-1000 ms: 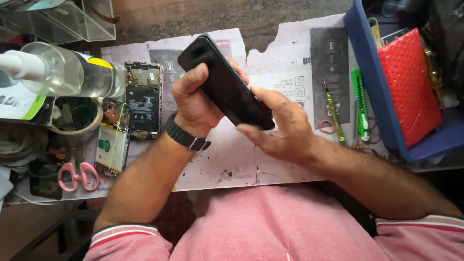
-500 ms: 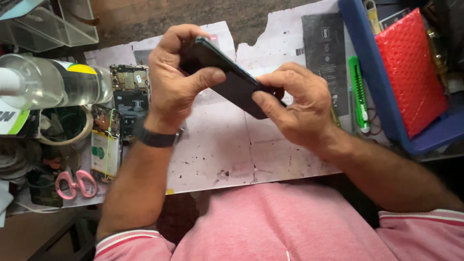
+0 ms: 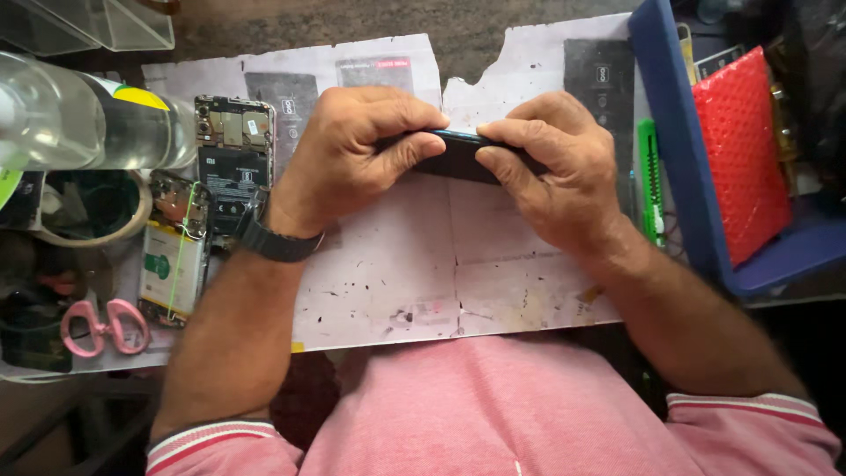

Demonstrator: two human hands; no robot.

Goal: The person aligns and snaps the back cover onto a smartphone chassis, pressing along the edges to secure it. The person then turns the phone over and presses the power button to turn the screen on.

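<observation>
A black phone (image 3: 454, 157) is held edge-on above the paper-covered worktop (image 3: 458, 264), seen from its thin side. My left hand (image 3: 352, 159) grips its left end, fingers wrapped over the top; a dark watch (image 3: 273, 240) is on that wrist. My right hand (image 3: 551, 176) pinches its right end with thumb and fingers. Most of the phone is hidden by both hands.
An opened phone with bare innards (image 3: 233, 163) and a second opened one (image 3: 172, 264) lie at left, by a clear bottle (image 3: 79, 123), tape roll (image 3: 88, 207) and pink scissors (image 3: 101, 326). A green cutter (image 3: 650, 181) and blue tray (image 3: 679, 150) with a red pouch (image 3: 745, 150) sit right.
The phone has turned from a tilted, face-showing pose to level and edge-on, lower toward the worktop. Both hands closed in on its ends.
</observation>
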